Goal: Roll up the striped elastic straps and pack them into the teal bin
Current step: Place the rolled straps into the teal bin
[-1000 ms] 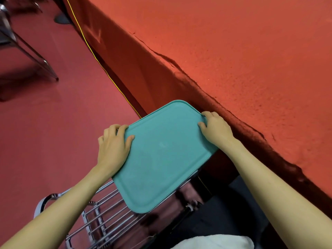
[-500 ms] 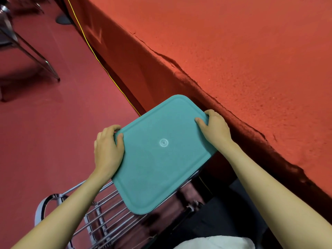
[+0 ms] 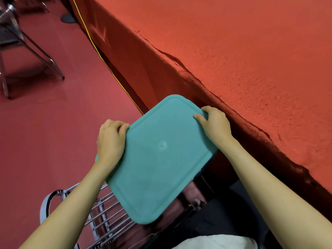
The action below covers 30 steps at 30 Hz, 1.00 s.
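A flat teal surface [image 3: 158, 159], the bottom of the teal bin or its lid, faces me with a small round mark at its middle. It is held tilted in the air below the table's edge. My left hand [image 3: 110, 141] grips its left rim, fingers curled over the edge. On the upper right corner my right hand [image 3: 214, 124] grips the rim, thumb lying on the flat face. No striped elastic straps are in view.
A table covered in red cloth [image 3: 242, 60] fills the right, its draped edge just beyond my right hand. A metal wire rack [image 3: 106, 216] stands below the bin. The red floor [image 3: 45, 141] lies to the left, with metal chair legs [image 3: 41, 51] at far left.
Both hands have lifted the teal piece slightly up and toward the table. My left hand's fingers have curled further over the rim. The round mark now faces me.
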{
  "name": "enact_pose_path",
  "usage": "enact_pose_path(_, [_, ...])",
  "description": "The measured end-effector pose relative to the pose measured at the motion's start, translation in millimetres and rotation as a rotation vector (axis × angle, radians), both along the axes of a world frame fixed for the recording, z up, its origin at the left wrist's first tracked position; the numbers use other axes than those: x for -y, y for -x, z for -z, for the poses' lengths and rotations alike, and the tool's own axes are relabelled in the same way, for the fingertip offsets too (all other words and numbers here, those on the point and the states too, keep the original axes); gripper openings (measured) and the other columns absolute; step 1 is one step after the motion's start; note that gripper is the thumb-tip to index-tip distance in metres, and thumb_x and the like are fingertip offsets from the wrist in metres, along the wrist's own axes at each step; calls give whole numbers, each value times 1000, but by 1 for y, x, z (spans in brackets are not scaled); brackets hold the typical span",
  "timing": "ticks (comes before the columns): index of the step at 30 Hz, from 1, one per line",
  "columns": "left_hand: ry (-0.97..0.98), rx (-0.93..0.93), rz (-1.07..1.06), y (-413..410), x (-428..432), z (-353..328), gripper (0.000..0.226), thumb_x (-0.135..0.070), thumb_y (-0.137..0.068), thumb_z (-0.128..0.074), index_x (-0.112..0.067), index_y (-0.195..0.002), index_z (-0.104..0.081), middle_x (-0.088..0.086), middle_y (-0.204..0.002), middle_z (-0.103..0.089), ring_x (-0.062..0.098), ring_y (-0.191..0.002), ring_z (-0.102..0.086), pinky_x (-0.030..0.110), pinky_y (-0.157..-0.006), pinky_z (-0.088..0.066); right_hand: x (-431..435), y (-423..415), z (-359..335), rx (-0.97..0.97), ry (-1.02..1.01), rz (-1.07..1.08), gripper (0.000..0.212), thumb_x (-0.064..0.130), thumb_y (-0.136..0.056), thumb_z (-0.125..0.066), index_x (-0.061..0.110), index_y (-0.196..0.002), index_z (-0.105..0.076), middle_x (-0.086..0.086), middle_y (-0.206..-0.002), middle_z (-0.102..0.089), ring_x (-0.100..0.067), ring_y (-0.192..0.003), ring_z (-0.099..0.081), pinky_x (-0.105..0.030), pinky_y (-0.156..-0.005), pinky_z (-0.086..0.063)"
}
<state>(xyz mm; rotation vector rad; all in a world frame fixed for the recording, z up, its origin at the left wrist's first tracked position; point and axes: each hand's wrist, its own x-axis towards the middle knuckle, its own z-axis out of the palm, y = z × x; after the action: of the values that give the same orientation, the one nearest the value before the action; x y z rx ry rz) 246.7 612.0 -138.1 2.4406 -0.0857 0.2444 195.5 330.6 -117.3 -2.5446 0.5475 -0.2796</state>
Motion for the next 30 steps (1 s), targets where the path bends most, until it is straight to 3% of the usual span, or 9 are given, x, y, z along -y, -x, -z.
enact_pose_path(4, [-28, -60, -42, -1, -9, 4, 25, -35, -95, -49, -19, -93, -68, 0, -105, -57, 25, -107, -50, 33, -79, -35, 1, 0, 8, -60, -49, 62, 39, 38, -94, -55, 14, -125, -57, -8, -122, -61, -30, -114, -53, -39, -88, -42])
enact_pose_path(8, [-283, -280, -56, 5, -21, -4, 46, -50, -97, -32, -15, -83, -58, 13, -95, -58, 39, -97, -54, 37, -73, -35, 8, -3, 9, -18, -59, 119, 35, 38, -94, -54, 15, -121, -59, -7, -119, -62, -28, -112, -53, -37, -84, -40])
enact_pose_path(11, [-445, -440, -24, -3, -20, -9, 49, -53, -97, -28, -13, -102, -57, 20, -112, -60, 41, -102, -56, 39, -79, -40, 8, -2, 10, 9, -66, 143, 34, 38, -95, -52, 16, -120, -60, -6, -119, -62, -27, -112, -54, -39, -87, -41])
enact_pose_path(14, [-452, -523, -22, -10, -23, -8, 52, -53, -96, -33, -8, -109, -55, 23, -115, -58, 42, -99, -59, 39, -84, -43, 7, 2, 11, 11, -28, 143, 34, 36, -96, -50, 14, -120, -60, -8, -118, -61, -29, -112, -53, -43, -93, -40])
enact_pose_path(21, [-444, -348, -84, -6, -21, -11, 55, -50, -97, -37, 0, -97, -60, 28, -105, -60, 46, -100, -54, 40, -75, -40, 2, 4, 7, -5, 102, 106, 36, 29, -99, -44, 7, -126, -55, -15, -120, -59, -35, -115, -46, -44, -94, -37])
enact_pose_path(27, [-454, -247, -60, -9, -21, -4, 54, -54, -96, -36, -6, -77, -54, 25, -95, -62, 45, -92, -56, 39, -68, -39, -2, 4, 10, -68, 97, 132, 37, 30, -100, -42, 8, -128, -51, -15, -124, -52, -36, -112, -51, -42, -86, -41])
enact_pose_path(30, [-474, -224, -52, -8, -22, 1, 55, -56, -96, -34, -8, -78, -54, 23, -96, -62, 44, -91, -57, 37, -66, -37, 1, 3, 9, -63, 86, 129, 36, 28, -100, -43, 10, -130, -51, -13, -127, -50, -36, -114, -51, -42, -87, -41])
